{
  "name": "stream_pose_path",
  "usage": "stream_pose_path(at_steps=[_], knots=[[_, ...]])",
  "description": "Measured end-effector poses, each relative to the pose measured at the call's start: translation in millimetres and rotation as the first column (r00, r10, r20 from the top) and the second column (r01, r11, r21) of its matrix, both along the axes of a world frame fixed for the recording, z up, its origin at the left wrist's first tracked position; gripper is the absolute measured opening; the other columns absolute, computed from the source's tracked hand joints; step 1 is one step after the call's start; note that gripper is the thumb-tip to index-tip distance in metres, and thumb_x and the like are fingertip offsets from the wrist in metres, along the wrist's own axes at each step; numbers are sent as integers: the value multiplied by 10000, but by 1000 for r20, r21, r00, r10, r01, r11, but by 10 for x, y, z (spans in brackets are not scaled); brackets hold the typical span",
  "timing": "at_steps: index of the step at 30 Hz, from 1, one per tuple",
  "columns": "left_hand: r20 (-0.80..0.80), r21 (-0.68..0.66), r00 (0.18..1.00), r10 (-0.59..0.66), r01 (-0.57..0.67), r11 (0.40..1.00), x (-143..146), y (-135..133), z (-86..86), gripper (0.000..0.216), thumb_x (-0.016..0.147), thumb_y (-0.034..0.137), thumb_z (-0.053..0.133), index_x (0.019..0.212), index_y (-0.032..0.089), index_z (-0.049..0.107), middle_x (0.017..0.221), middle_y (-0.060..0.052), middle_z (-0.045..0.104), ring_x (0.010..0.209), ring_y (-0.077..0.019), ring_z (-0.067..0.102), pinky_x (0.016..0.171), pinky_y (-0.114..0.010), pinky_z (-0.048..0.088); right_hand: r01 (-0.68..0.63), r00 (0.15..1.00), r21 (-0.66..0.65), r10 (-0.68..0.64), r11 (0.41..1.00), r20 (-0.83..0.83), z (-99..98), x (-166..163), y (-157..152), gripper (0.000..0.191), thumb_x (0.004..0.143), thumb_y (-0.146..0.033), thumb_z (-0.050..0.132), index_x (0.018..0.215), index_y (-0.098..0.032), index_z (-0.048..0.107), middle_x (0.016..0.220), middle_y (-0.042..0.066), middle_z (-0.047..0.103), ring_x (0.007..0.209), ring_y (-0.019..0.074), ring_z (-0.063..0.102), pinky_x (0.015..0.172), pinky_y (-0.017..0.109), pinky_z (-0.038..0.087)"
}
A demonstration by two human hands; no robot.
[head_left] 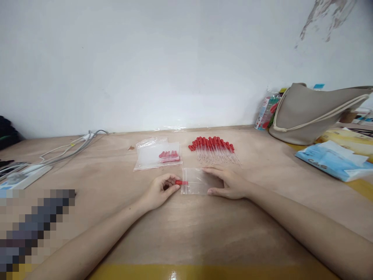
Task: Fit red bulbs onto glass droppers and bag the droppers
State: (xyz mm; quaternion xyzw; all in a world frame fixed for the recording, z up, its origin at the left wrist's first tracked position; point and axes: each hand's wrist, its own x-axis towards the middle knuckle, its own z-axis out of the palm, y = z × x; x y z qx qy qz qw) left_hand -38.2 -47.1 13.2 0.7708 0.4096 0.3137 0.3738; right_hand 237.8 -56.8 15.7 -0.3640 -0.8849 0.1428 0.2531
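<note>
My left hand (164, 190) pinches the red bulb of a dropper (181, 182) between thumb and fingers. The dropper's thin clear stem lies within a small clear zip bag (198, 188), and part of its bulb sits at the bag's left end. My right hand (227, 182) grips that bag from the right, index finger along the far edge and thumb on the near edge. Just beyond, a row of red-bulbed droppers (212, 143) lies with stems towards me. Left of them, flat zip bags (148, 153) are stacked, with several red bulbs showing inside.
A grey bag (309, 112) and a plastic bottle (265, 111) stand at the back right, with a blue tissue pack (332, 159) before them. On the left are a white power strip (29, 177), cables (78, 147) and a pixelated dark object (35, 229). A wall (163, 70) closes off the back.
</note>
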Motion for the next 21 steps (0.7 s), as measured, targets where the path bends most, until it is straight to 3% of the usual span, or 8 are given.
stream_pose_path(at_steps=[9, 15, 21], knots=[[113, 36, 993, -16, 12, 999, 21, 41, -13, 277, 740, 283, 614, 962, 147, 519, 867, -53, 588, 728, -119, 541, 675, -268, 451, -1, 1000, -41, 2, 999, 25, -66, 94, 48, 709, 681, -553, 598, 1261, -177, 440, 1256, 118, 482, 1147, 257, 437, 962, 426, 350], [-18, -50, 996, -84, 83, 995, 64, 25, 76, 258, 799, 325, 535, 996, 165, 487, 884, -44, 622, 705, -116, 536, 643, -248, 416, -1, 1000, -36, 2, 999, 26, -58, 37, 55, 716, 683, -551, 598, 1263, -163, 437, 1252, 123, 485, 1147, 252, 439, 964, 419, 352], [-13, -55, 989, -150, 149, 987, 124, -7, 85, 232, 802, 337, 530, 939, 182, 428, 793, -7, 608, 644, -96, 507, 591, -215, 364, -7, 1000, -10, 7, 1000, 22, -45, 39, 55, 691, 689, -543, 598, 1260, -188, 440, 1241, 119, 495, 1140, 261, 447, 949, 440, 358]])
